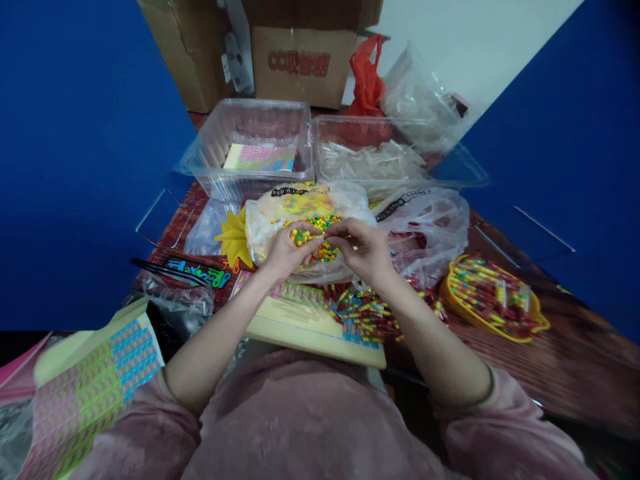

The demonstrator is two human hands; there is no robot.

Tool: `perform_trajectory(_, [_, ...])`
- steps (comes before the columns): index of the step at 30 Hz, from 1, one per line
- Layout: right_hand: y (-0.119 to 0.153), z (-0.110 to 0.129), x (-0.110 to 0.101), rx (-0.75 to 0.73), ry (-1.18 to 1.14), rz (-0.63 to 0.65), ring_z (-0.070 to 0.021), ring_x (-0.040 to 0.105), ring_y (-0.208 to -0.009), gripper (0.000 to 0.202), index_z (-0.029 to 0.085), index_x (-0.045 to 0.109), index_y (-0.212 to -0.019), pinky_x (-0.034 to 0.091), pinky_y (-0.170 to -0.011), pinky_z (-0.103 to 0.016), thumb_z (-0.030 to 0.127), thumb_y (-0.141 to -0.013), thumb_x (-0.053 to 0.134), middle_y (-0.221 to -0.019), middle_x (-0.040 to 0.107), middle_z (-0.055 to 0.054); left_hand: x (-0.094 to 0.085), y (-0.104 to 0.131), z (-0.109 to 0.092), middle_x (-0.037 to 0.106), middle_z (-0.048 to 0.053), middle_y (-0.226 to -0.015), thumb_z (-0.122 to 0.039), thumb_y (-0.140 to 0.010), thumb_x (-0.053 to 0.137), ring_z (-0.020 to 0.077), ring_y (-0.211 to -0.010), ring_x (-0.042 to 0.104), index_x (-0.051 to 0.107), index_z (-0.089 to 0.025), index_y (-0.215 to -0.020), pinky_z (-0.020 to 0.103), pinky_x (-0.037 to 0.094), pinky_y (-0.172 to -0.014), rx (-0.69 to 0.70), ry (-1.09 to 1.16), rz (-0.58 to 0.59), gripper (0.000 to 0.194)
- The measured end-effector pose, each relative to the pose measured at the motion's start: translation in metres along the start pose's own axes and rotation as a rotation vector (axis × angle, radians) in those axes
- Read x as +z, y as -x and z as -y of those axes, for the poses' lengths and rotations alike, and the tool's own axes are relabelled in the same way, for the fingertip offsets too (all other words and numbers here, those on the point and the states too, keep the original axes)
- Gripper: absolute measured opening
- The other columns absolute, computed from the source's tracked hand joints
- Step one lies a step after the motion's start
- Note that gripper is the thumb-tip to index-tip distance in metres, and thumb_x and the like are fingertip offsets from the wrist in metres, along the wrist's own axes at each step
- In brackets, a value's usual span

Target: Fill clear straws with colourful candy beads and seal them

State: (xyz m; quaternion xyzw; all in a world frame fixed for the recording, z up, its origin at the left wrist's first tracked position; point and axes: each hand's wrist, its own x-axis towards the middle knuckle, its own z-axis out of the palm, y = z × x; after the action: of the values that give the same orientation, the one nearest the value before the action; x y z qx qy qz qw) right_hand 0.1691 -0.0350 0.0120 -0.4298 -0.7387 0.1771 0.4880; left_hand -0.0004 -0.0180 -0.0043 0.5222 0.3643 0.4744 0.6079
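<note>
"Containers?"
"Two clear rectangular plastic boxes (253, 185), one yellow plastic basket (473, 315)."
"Both hands?"
"Over a white plastic bag (260, 223), the left hand (286, 255) curled around small yellow-and-green beads (300, 237); the right hand (367, 248) bent inward, its grip unclear."

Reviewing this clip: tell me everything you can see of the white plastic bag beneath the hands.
The white plastic bag looks thin, crumpled and translucent, with dark print near its far edge. It lies open, showing small bead-like pieces in yellow, green, blue and orange; more colour shows through its film. It sits before the clear tubs, beside a yellow pointed ornament. The left hand and right hand are over its opening; whether they touch it is unclear.
</note>
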Motion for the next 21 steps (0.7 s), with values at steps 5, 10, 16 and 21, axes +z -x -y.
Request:
perform_trajectory(5, [0.020,0.010,-0.024,0.107,-0.018,-0.017,-0.0164,0.064,-0.081,0.013,0.021,0.070,-0.097,0.055,-0.070,-0.028,0.030,-0.090,0.064,-0.091,0.068,-0.004,0.002,-0.003,-0.007,0.057,-0.006,-0.057,-0.046,-0.065,0.087,0.0045,-0.037,0.041,0.060,-0.017,-0.090,0.019,0.025,-0.037,-0.031,0.131,0.032,0.047])
perform_trajectory(10, [0.061,0.017,-0.067,0.281,-0.130,0.116,-0.0151,0.066,-0.075,0.016,0.021,0.070,-0.093,0.054,-0.068,-0.026,0.035,-0.086,0.072,-0.086,0.071,-0.003,0.000,-0.005,-0.006,0.056,-0.005,-0.058,-0.046,-0.069,0.086,0.0040,-0.040,0.043,0.063,-0.016,-0.089,0.019,0.022,-0.037,-0.046,0.167,0.003,0.042])
perform_trajectory(16, [0.093,-0.004,-0.073,0.157,0.085,0.488,-0.0176,0.069,-0.079,0.011,0.021,0.072,-0.090,0.053,-0.073,-0.029,0.025,-0.091,0.062,-0.086,0.074,-0.006,0.002,-0.006,-0.010,0.061,-0.002,-0.058,-0.048,-0.065,0.087,0.0048,-0.040,0.044,0.067,-0.014,-0.100,0.018,0.021,-0.036,-0.087,0.145,0.031,0.053])
perform_trajectory(21, [0.086,-0.021,-0.082,0.202,0.140,0.316,-0.0184,0.069,-0.079,0.017,0.020,0.074,-0.090,0.054,-0.073,-0.029,0.033,-0.092,0.063,-0.087,0.075,-0.006,0.003,-0.005,-0.013,0.065,-0.001,-0.060,-0.047,-0.067,0.085,0.0049,-0.041,0.045,0.065,-0.014,-0.103,0.017,0.025,-0.037,-0.093,0.115,0.006,0.053])
